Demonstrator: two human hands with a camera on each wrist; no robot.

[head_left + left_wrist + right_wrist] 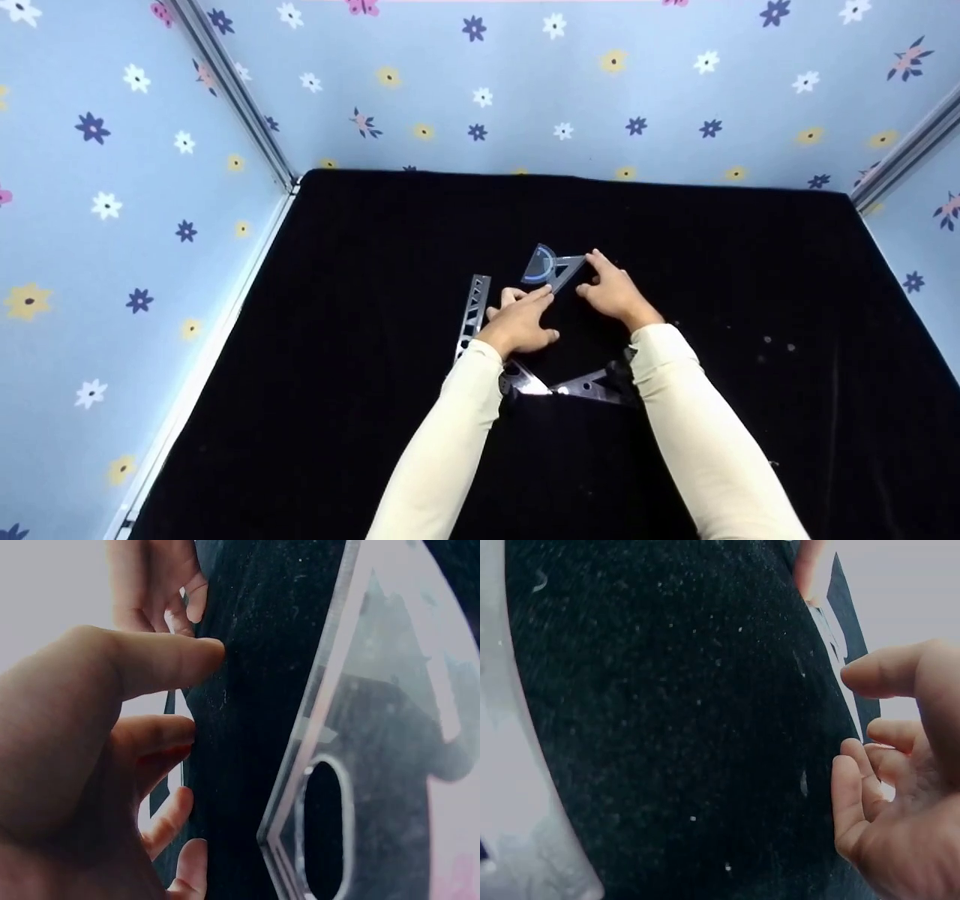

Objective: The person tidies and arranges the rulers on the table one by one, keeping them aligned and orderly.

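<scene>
A small clear set square (571, 271) lies flat on the black cloth, its left side overlapping a half-round protractor (536, 266) with a blue arc. My left hand (521, 324) reaches over from the left, straight fingertips touching the set square's lower corner, thumb held apart. At the upper right corner, fingertips of my right hand (616, 294) touch the set square, and its thumb stands away. Left of my left hand lies a clear ruler (474, 311) with cut-out shapes, its lower end hidden by the sleeve.
Near my wrists lie a clear plastic piece (527, 380) on the left and a triangular one (589, 387) on the right, partly covered by sleeves. Black cloth (360, 337) spreads around, with flowered walls (517, 82) behind and at the sides.
</scene>
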